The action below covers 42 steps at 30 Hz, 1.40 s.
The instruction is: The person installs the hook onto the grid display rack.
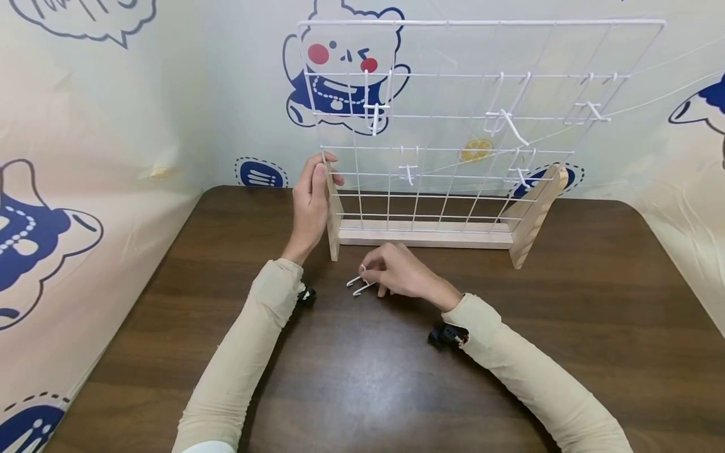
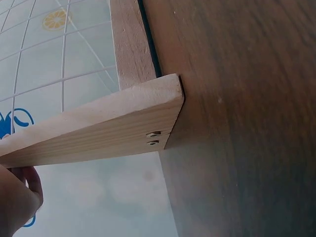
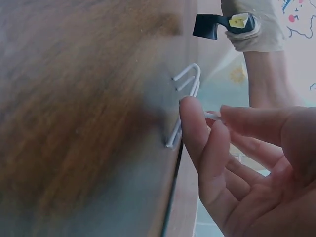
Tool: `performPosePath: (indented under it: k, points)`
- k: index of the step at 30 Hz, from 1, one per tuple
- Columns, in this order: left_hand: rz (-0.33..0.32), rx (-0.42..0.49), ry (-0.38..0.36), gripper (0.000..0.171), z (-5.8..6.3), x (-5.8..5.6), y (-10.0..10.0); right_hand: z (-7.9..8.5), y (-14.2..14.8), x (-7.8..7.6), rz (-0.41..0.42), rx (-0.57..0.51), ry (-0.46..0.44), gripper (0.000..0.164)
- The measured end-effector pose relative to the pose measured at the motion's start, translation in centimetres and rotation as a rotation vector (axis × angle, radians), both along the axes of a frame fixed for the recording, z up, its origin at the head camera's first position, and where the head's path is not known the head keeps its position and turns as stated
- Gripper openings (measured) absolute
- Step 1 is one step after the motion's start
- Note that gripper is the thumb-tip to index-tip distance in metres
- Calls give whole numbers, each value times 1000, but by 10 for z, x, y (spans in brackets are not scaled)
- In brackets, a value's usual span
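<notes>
A white wire grid rack [image 1: 447, 151] on a wooden stand rises at the back of the table. My left hand [image 1: 310, 204] grips the upper end of its left wooden side board [image 1: 335, 217]; in the left wrist view the fingers reach round the edge of that board [image 2: 113, 123]. In front of the stand, my right hand [image 1: 399, 270] pinches a white wire hook [image 1: 357, 291] between thumb and fingers, just above the table. Its two bent prongs [image 3: 195, 74] stick out past the fingertips in the right wrist view.
Several white hooks hang on the grid, among them one at upper left [image 1: 376, 110] and one at centre right [image 1: 504, 116]. A right wooden side board [image 1: 538, 217] and a low crossbar [image 1: 425, 236] complete the stand. The brown table [image 1: 362, 377] meets a printed curtain [image 1: 238, 94].
</notes>
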<state>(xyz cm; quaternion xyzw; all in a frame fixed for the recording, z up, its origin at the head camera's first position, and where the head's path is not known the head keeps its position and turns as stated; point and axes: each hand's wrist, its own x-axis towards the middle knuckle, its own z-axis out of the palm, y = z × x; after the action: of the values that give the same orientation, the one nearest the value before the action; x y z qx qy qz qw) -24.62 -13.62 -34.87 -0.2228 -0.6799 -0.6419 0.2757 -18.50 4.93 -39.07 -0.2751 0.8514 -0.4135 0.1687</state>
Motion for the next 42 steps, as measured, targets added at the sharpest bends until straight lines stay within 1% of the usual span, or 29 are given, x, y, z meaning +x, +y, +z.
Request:
performPosePath:
  k: [7, 10, 14, 18, 21, 24, 26, 29, 32, 34, 36, 39, 42]
  points:
    - [5, -4, -1, 30, 3, 1, 0, 6, 4, -3, -13, 18, 1, 8]
    - [9, -8, -5, 30, 4, 1, 0, 9, 6, -5, -21, 34, 26, 8]
    - [9, -12, -7, 30, 4, 1, 0, 13, 9, -6, -31, 52, 58, 13]
    - [10, -14, -14, 31, 3, 2, -1, 11, 11, -6, -34, 64, 59, 9]
    - [14, -14, -25, 31, 2, 3, -1, 8, 12, -6, -50, 68, 83, 5]
    - [15, -16, -27, 31, 2, 3, 0, 5, 14, -8, -66, 25, 48, 11]
    - [12, -18, -21, 31, 2, 3, 0, 3, 16, -9, -60, -29, 2, 15]
    - [5, -14, -18, 31, 1, 2, 0, -1, 17, -12, -27, -132, -94, 14]
    - [1, -10, -15, 31, 1, 2, 1, -9, 18, -15, 5, -263, -221, 16]
    - [3, -6, -16, 30, 1, 3, 1, -14, 17, -16, 10, -339, -306, 18]
    - [2, -6, -15, 30, 1, 3, 1, -18, 17, -16, 3, -390, -362, 20]
    - [4, -7, -16, 30, 1, 3, 1, -19, 16, -17, -2, -409, -357, 20]
    - [5, -3, -13, 30, 1, 2, 1, -18, 16, -18, 5, -406, -312, 20]
